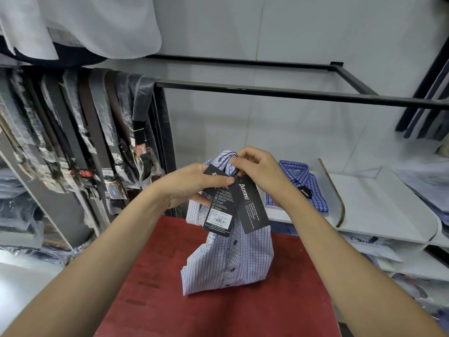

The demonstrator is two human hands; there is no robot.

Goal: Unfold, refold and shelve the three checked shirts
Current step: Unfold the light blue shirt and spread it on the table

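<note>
Head view: both hands work at the collar of a pale checked shirt (228, 259). Left hand (194, 184) grips the collar side, thumb pressed over a black hang tag (220, 212), fingers curled behind the fabric, likely to keep the tags from swinging. Right hand (261, 171) pinches the collar top near the neck label, fingertips (234, 161) closed on cloth. Both hands are clenched on the shirt, neither free.

The shirt hangs from this two-hand hold, buttoned placket facing the camera, lower hem resting on the red table (170, 300). It looks part folded, sides tucked behind; holding it up by the collar probably lets gravity straighten the body before it is opened or refolded. A second black tag (250, 207) with the brand name dangles in front of the placket on the same string.

Further out: a blue checked shirt (303, 186) lies folded on the white shelf (376, 207) to the right, apart from the hands, its own tag on the chest, so it seems already shelved. The third shirt can't be picked out. Left of the table hangs a row of belts in plastic sleeves (97, 142). A black metal rail (267, 93) runs across the wall above. White garments (85, 27) hang top left.
</note>
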